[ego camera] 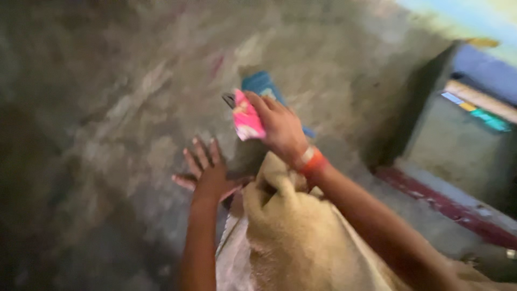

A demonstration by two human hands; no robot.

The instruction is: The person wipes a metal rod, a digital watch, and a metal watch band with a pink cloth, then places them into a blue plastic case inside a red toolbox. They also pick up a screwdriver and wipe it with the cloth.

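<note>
The pink packet (247,119) is pinched in the right hand (280,129), fingers closed over its upper edge, held up above the floor (107,108) near the middle of the view. Its print is blurred and cannot be read. A dark object (229,99) juts out just behind the packet's top — too smeared to identify. A blue item (262,86) lies on the floor behind the hand; the hand covers its lower part, with only a blue sliver showing past the wrist.

The right wrist carries an orange and white band (311,159). The left hand (207,175) is spread open, fingers apart, palm down toward the floor; contact with the floor cannot be confirmed. It grips nothing.

A tan sack (301,237) sits between the two forearms, its top bunched below the right wrist, its lower part cut off by the frame edge.

Left of the hands the bare, mottled floor offers wide open room. To the right — a dark doorway (425,108) and a red-edged step (441,205) bound the space. The whole frame is motion-blurred.
</note>
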